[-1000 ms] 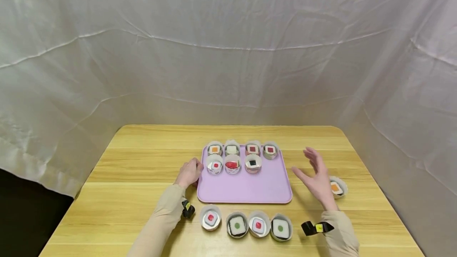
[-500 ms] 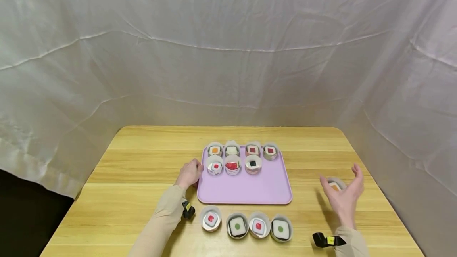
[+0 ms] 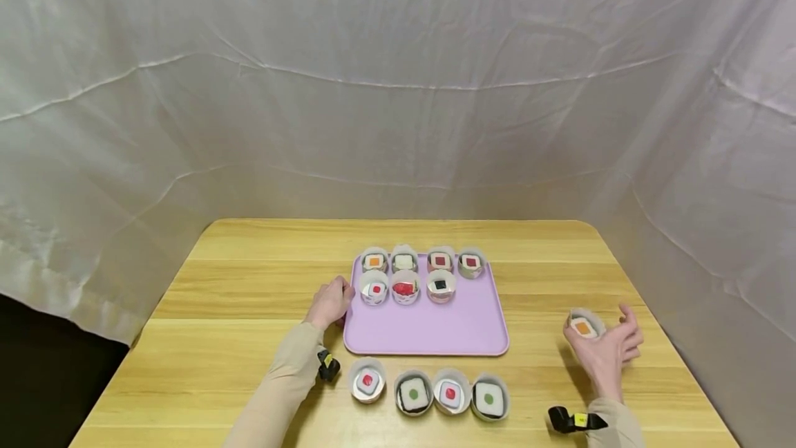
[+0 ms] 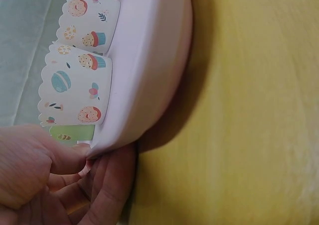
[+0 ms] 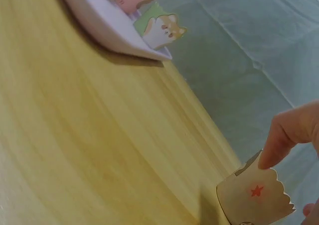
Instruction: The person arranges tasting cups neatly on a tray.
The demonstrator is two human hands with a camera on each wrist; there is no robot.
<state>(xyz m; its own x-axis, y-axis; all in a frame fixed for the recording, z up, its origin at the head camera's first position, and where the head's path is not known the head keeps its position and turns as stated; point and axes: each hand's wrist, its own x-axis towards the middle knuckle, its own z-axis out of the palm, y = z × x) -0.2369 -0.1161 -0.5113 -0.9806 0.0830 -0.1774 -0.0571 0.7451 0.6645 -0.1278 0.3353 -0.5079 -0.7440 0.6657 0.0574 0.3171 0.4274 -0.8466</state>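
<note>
My left hand (image 3: 329, 301) grips the left rim of a lilac tray (image 3: 429, 330); in the left wrist view the thumb lies on top of the rim and the fingers curl beneath it. At the right of the table, my right hand (image 3: 602, 358) pinches a paper baking cup (image 5: 256, 195) by its rim. Inside this cup sits a white square piece with an orange centre (image 3: 583, 327). A small red star marks the cup's side in the right wrist view. Several filled paper cups (image 3: 441, 286) stand in two rows on the tray's back half.
A row of filled paper cups runs in front of the tray, with red-centred (image 3: 367, 382) and green-centred (image 3: 413, 394) pieces. The wooden table (image 3: 249, 358) is backed and flanked by a pale hanging cloth (image 3: 398, 123).
My right hand has moved right and toward the table's front, from beside the tray to the orange-centred cup, and has taken hold of it. The left hand has stayed at the tray rim.
</note>
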